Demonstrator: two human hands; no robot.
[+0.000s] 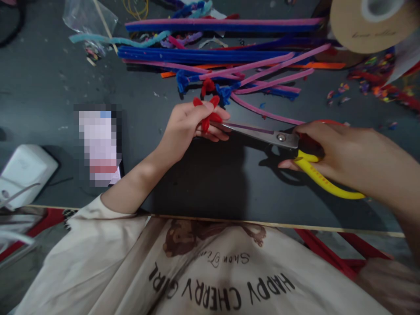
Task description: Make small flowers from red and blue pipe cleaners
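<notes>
Pinched in my left hand [190, 120] is a red pipe cleaner [215, 117] bent into small loops. My right hand [348, 153] grips a pair of scissors [262, 133] with metal blades and a yellow handle. The blade tips point left and reach the red loops at my left fingers; I cannot tell whether they touch. Just beyond my left hand lie a small red twisted piece [207, 86] and blue twisted pieces [224, 92] joined to pink pipe cleaners [267, 114].
Blue pipe cleaners [197, 54] and a pink one [223, 22] lie across the back. A cardboard spool [354, 26] stands at the back right, above scattered colourful scraps [377, 78]. A blurred-out phone [100, 148] and a white device [28, 175] are on the left.
</notes>
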